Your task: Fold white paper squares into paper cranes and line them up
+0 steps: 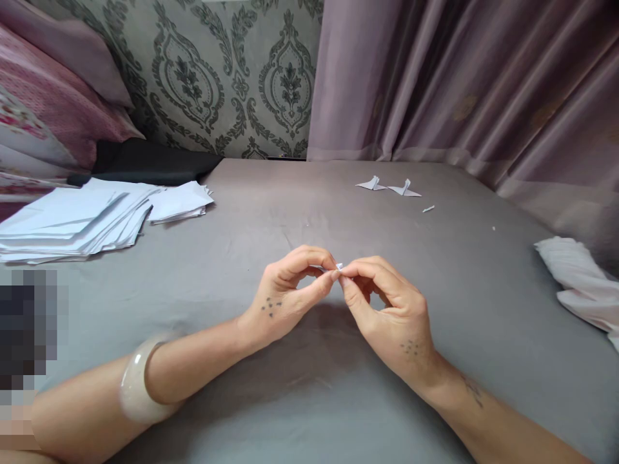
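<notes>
Between the fingertips of both hands is a small piece of white paper (339, 267), mostly hidden by the fingers. My left hand (293, 283) comes in from the left, its thumb and index finger pinched on the paper. From the other side my right hand (389, 296) pinches the same piece, so the fingertips of the two hands almost meet. Both hands are raised a little over the grey cloth surface (251, 399). Whether the paper is folded, and into what shape, I cannot make out.
Two small folded white paper pieces (405, 189) stand at the back right, with a thin white scrap (428, 209) in front. A large stack of white paper sheets (62, 222) and a smaller stack (180, 201) lie left. A crumpled white cloth (578, 274) lies right.
</notes>
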The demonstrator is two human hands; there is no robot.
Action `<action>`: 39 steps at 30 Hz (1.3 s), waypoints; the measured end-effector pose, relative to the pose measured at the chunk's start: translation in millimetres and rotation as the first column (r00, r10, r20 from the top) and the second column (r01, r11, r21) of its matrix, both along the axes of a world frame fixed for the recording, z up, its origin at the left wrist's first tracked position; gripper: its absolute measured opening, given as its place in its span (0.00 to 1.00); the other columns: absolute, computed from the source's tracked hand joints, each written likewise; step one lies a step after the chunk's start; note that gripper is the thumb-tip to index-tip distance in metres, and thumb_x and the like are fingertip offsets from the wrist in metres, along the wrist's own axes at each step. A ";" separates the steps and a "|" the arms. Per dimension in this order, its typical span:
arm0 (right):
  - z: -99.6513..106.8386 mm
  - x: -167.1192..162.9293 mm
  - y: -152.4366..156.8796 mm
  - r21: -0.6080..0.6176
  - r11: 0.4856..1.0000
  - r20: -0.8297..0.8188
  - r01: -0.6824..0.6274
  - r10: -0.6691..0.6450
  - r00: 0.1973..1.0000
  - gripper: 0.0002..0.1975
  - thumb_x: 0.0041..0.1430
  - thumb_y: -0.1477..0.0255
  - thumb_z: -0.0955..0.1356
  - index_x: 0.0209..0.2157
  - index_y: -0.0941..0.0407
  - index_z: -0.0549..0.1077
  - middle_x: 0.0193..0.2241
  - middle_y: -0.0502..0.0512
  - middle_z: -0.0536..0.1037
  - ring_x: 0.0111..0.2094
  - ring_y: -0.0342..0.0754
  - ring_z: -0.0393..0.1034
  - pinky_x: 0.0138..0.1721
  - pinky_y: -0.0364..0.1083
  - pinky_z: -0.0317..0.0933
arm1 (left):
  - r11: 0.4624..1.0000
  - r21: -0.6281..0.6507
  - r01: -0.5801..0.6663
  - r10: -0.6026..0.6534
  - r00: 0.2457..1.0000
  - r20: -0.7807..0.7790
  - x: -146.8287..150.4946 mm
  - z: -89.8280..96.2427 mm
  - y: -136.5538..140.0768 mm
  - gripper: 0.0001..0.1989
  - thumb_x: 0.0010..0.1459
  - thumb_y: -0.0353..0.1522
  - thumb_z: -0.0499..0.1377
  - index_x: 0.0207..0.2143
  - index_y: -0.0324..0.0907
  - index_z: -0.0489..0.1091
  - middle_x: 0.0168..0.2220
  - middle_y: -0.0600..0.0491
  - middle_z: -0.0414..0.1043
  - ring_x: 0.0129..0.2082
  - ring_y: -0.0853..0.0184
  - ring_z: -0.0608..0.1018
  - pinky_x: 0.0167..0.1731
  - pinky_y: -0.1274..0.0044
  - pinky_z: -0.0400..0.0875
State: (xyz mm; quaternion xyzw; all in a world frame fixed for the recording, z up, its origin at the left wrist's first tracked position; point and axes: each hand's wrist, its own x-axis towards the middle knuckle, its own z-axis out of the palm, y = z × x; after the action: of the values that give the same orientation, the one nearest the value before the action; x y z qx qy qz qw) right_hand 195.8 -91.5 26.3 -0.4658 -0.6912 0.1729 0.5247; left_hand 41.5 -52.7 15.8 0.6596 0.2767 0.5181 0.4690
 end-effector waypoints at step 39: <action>6.1 14.4 16.3 -0.567 0.785 -0.472 -0.248 -0.062 0.880 0.16 0.56 0.58 0.68 0.32 0.57 0.77 0.18 0.47 0.67 0.21 0.40 0.60 0.23 0.41 0.57 | 0.811 -0.567 0.143 -0.153 0.988 0.031 0.8 -1.9 7.1 0.11 0.52 0.38 0.65 0.27 0.39 0.73 0.25 0.54 0.71 0.26 0.74 0.71 0.26 0.82 0.64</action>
State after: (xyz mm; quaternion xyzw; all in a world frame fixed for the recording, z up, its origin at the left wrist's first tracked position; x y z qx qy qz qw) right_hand 210.2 -75.1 32.4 -0.5188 -0.4734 0.5202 0.4859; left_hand 42.3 -45.6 13.9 0.5140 0.3697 0.3692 0.6803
